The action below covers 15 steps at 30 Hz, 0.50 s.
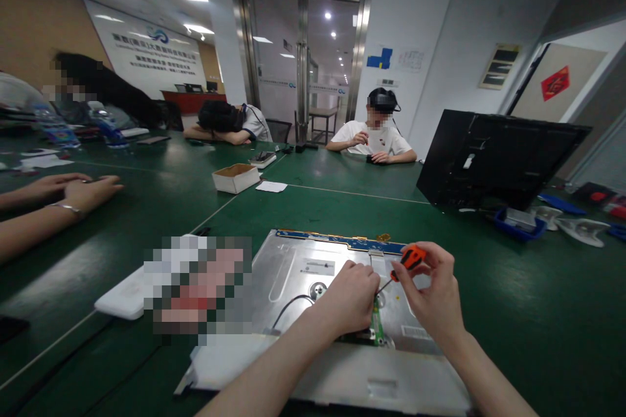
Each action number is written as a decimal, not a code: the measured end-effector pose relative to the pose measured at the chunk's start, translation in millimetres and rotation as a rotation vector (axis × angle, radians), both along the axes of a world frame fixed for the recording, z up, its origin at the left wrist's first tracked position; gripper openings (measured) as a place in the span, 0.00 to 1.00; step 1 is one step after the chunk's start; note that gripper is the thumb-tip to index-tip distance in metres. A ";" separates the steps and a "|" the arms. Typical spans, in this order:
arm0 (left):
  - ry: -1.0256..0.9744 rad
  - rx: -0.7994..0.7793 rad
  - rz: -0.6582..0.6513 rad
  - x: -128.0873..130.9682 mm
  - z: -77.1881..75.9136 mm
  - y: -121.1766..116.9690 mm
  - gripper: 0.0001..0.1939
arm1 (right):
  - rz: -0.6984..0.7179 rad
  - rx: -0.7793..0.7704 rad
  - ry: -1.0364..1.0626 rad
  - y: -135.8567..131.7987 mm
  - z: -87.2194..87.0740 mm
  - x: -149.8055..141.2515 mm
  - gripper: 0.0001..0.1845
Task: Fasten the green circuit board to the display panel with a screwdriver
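Note:
In front of me a silver metal display panel (pixel 293 273) lies on the green table, with a blue circuit strip (pixel 337 240) along its far edge. My right hand (pixel 435 293) grips an orange and black screwdriver (pixel 411 260), whose shaft slants down and left to the panel. My left hand (pixel 353 296) is closed beside the screwdriver's tip, over a green circuit board (pixel 377 324); its fingertips are hidden, so what they hold does not show. A black cable (pixel 288 303) curves over the panel left of that hand.
A white box-shaped device (pixel 127 290) lies left of the panel. Further off are an open carton (pixel 236 178), a black monitor housing (pixel 499 159) and a blue tray (pixel 520 224). Another person's hands (pixel 92 192) rest at the left; a person in a headset (pixel 374 140) sits opposite.

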<state>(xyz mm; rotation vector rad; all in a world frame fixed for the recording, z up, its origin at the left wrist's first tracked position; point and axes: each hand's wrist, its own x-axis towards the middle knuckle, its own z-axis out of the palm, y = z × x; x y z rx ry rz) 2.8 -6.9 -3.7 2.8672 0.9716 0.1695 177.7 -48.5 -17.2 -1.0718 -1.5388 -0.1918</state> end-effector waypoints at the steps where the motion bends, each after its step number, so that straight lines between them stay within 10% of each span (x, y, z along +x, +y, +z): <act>1: -0.001 0.000 -0.001 -0.1 0.0 0.1 0.04 | 0.005 0.006 -0.015 -0.1 1.4 0.2 0.16; 15: 0.021 -0.005 0.004 0.7 1.0 0.1 0.04 | 0.068 0.004 -0.034 -2.5 6.6 -0.1 0.15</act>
